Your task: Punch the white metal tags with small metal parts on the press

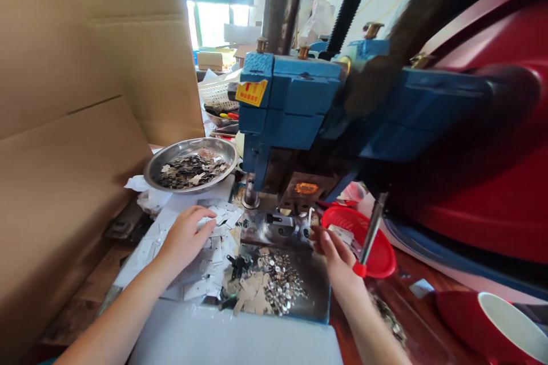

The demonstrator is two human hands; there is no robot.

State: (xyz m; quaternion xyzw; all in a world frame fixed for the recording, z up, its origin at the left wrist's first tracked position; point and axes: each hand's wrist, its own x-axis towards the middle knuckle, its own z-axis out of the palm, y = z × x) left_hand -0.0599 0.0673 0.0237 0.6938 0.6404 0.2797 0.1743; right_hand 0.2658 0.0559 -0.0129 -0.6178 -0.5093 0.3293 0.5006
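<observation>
Flat silvery plates (222, 214) are lying under half-open left hand (188, 235); 1 red basket (379, 254) is sitting beside curled right hand (338, 254), hold unclear.

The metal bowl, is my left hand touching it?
Apart. The head view shows a gap between the left hand and the metal bowl, below its near rim.

Basket (387, 265) right of press (295, 91)

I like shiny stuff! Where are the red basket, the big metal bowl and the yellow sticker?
Red basket (386, 261): head view, rim.
Metal bowl (157, 181): head view, rim.
Yellow sticker (252, 93): head view, middle.
</observation>
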